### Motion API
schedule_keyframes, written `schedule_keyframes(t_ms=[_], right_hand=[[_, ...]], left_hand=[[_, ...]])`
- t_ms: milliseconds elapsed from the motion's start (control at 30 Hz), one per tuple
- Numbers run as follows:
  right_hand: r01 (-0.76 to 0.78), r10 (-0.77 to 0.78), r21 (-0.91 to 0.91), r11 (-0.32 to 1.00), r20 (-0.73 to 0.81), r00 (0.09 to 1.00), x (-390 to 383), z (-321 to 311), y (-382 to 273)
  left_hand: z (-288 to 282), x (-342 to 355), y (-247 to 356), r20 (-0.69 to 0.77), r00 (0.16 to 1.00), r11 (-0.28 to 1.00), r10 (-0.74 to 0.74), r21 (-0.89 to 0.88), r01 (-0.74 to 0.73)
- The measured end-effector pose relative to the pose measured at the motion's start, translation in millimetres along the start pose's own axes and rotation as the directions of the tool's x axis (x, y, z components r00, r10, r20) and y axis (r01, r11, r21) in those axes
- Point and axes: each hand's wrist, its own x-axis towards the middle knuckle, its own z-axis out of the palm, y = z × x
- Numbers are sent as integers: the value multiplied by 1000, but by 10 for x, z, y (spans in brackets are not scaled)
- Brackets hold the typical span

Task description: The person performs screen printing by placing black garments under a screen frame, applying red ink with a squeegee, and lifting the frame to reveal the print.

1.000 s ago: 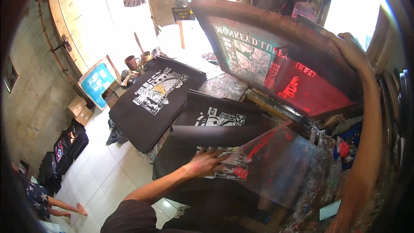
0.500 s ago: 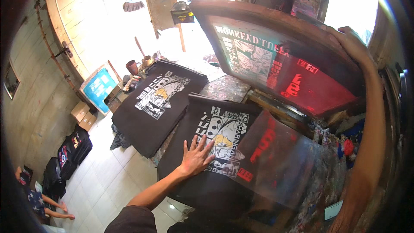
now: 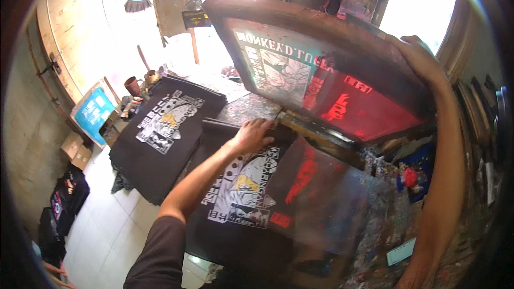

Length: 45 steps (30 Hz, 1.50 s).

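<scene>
A dark wooden screen-printing frame (image 3: 321, 18) stands tilted up, its mesh showing mirrored lettering, a pale picture and a red area. My right hand (image 3: 420, 59) is closed round its upper right edge. Below the frame lies a black fabric piece (image 3: 241, 243) with a white, grey and yellow cartoon print. My left hand (image 3: 250, 136) rests at this fabric's far edge, over the top of the print, fingers stretched out and thumb apart. Right of the print, a clear sheet (image 3: 326, 203) with red marks lies on the work surface.
A stack of printed black fabric (image 3: 171, 123) lies to the left, near a brown mug (image 3: 133, 85) and a blue screen (image 3: 95, 112). A phone-like pale object (image 3: 400, 252) rests at lower right. Cardboard boxes (image 3: 76, 150) and black bags (image 3: 69, 192) stand along the left wall.
My left hand has slid from the middle of the print to the fabric's far edge. My right hand still holds the frame up. The whole view has shifted slightly.
</scene>
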Motion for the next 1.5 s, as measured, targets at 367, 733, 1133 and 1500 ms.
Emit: schedule_keyframes(t_ms=[367, 733, 1133, 1500], right_hand=[[84, -112, -175, 981, -158, 981, 263, 184, 108], [249, -251, -33, 968, -180, 951, 308, 162, 30], [76, -76, 0, 997, -78, 994, 543, 60, 26], [139, -134, 2, 990, -232, 963, 522, 136, 162]], left_hand=[[613, 1188, -431, 596, 727, 920, 341, -369, -130], [1130, 1553, 558, 161, 727, 703, 667, -459, -543], [415, 23, 684, 116, 866, 871, 487, -129, -473], [702, 1038, 630, 91, 871, 875, 483, -18, -484]])
